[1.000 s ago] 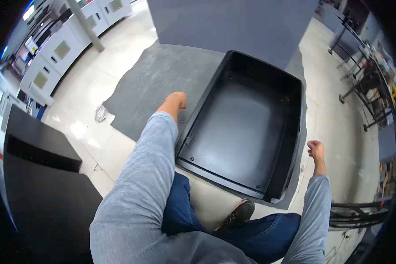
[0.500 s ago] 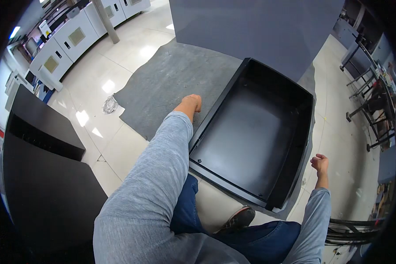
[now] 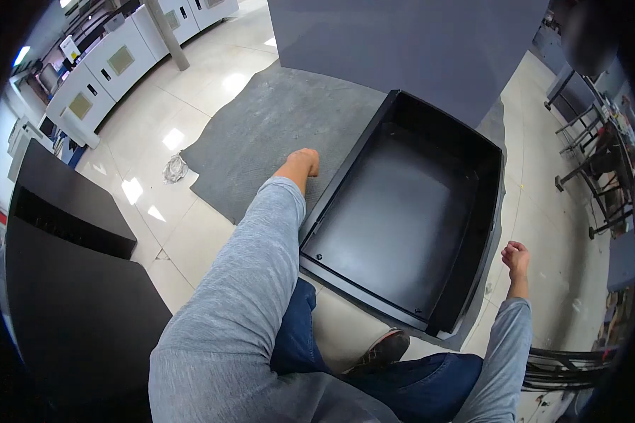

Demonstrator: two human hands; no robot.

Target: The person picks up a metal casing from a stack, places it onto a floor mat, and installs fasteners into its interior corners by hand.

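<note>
A large black open-topped metal housing (image 3: pixel 395 218), shallow and box-like, lies on a grey mat in front of me, its hollow side up. My left hand (image 3: pixel 303 162) is closed in a fist just off the housing's left edge, over the mat, and nothing shows in it. Beyond the housing's right side, my right hand (image 3: pixel 516 257) hangs over the floor with its fingers curled in and nothing visible between them. Neither hand appears to touch the housing. Small dark fittings sit along the housing's near edge.
The grey mat (image 3: pixel 261 127) carries the housing. Behind it rises a large grey panel (image 3: pixel 402 49). Black cabinet parts (image 3: pixel 70 282) stand at left, with crumpled clear plastic (image 3: pixel 176 168) nearby. Black rods (image 3: pixel 568 370) lie at lower right; metal frames (image 3: pixel 578 169) stand farther right.
Both hands have moved slightly away from the housing, the left one leftward and the right one rightward and up. A dark blurred shape now shows at the upper right.
</note>
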